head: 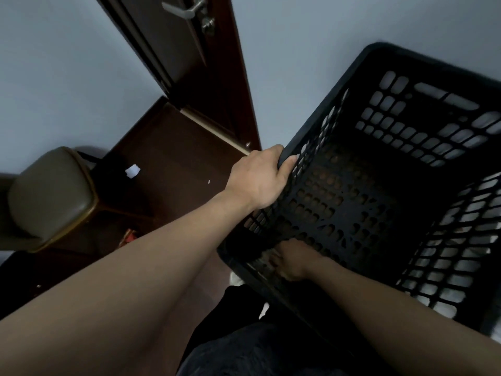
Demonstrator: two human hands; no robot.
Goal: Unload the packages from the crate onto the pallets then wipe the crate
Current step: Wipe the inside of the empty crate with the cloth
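Against the pale wall (pixel 54 77), right of frame: black slotted plastic crate (pixel 352 202), tipped so its open mouth faces the camera, nothing visible on its perforated bottom. Pale shapes show through the slots of its right and far walls, too broken up to identify. Dark brown door (pixel 173 50) at top centre, standing ajar, with a metal lever handle (pixel 184 9). Dark wooden floor (pixel 168 147) below it. Olive padded chair (pixel 48 196) at left edge, well apart from the crate. Dark clothing (pixel 257 348) fills the bottom centre. Both bare forearms reach forward. Left hand (pixel 257 177) clamps the crate's left rim, thumb wrapped inside, the other fingers out of sight over the outer side — a firm grip. Right hand (pixel 291 263) is down inside the crate at the near left corner, pressed low against the wall there; it is blurred and in shadow, so I cannot tell how far it is closed or whether it has anything in it. Small white paper scrap (pixel 132 170) lies on the floor between chair and door.
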